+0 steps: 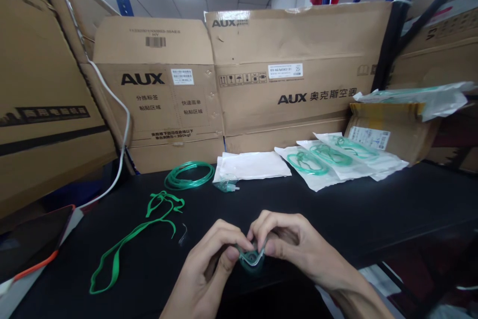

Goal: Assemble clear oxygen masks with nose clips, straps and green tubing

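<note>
Left hand (pixel 209 264) and right hand (pixel 295 242) together pinch a clear green mask (pixel 252 258); cartons (pixel 284 75) behind read AUX.

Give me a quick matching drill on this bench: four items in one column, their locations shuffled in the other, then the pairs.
Items:
1. green elastic strap
2. coiled green tubing
3. clear green mask piece
4. sealed tubing packets

Locations:
A. pinched between left hand and right hand
B. fanned out at right, by the cardboard box
C. loose at left on the black table
D. beside the flat white pouch

Pairs: 1-C, 2-D, 3-A, 4-B
</note>
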`<action>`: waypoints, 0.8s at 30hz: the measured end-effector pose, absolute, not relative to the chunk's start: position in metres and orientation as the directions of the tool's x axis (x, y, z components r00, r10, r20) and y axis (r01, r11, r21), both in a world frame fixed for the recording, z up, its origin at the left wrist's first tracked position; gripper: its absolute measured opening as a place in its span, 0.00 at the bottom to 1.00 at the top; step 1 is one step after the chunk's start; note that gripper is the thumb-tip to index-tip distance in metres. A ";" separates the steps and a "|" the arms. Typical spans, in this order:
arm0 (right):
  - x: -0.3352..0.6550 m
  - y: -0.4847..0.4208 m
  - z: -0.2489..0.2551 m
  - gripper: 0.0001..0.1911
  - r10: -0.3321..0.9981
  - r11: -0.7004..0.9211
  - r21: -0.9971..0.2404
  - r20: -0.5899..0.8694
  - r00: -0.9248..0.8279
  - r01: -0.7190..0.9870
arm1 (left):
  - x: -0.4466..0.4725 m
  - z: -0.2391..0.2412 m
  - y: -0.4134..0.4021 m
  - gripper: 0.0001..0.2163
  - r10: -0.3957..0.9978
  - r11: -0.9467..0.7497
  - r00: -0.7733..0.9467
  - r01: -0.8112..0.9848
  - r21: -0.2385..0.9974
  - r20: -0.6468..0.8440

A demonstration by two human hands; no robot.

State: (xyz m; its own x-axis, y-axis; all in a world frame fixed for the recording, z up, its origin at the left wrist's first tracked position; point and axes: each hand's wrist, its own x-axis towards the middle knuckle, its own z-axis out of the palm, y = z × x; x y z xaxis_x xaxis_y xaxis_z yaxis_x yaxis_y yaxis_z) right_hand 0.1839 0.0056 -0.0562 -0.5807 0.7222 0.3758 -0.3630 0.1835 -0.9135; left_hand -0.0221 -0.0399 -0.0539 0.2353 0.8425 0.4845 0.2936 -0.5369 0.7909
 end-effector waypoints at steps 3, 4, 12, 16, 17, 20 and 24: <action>0.185 0.005 -0.055 0.08 0.716 0.188 -0.915 0.376 -0.589 -0.356 | -0.020 -0.055 -0.038 0.11 0.849 -0.528 0.229 0.312 0.790 0.477; 0.185 0.005 -0.054 0.08 0.714 0.187 -0.917 0.373 -0.593 -0.353 | -0.020 -0.055 -0.038 0.11 0.847 -0.530 0.235 0.312 0.788 0.477; 0.184 0.004 -0.053 0.11 0.694 0.207 -0.924 0.369 -0.618 -0.320 | -0.022 -0.058 -0.037 0.11 0.838 -0.542 0.264 0.310 0.781 0.477; 0.183 0.004 -0.054 0.12 0.687 0.209 -0.929 0.361 -0.631 -0.304 | -0.022 -0.058 -0.038 0.12 0.834 -0.546 0.281 0.296 0.784 0.474; 0.183 0.005 -0.054 0.12 0.690 0.207 -0.930 0.358 -0.629 -0.303 | -0.021 -0.057 -0.037 0.12 0.833 -0.547 0.281 0.295 0.783 0.476; 0.183 0.006 -0.055 0.10 0.710 0.202 -0.927 0.360 -0.605 -0.315 | -0.022 -0.056 -0.036 0.12 0.834 -0.547 0.269 0.283 0.788 0.482; 0.183 0.007 -0.056 0.07 0.725 0.201 -0.915 0.379 -0.575 -0.350 | -0.024 -0.057 -0.033 0.11 0.806 -0.580 0.298 0.232 0.781 0.511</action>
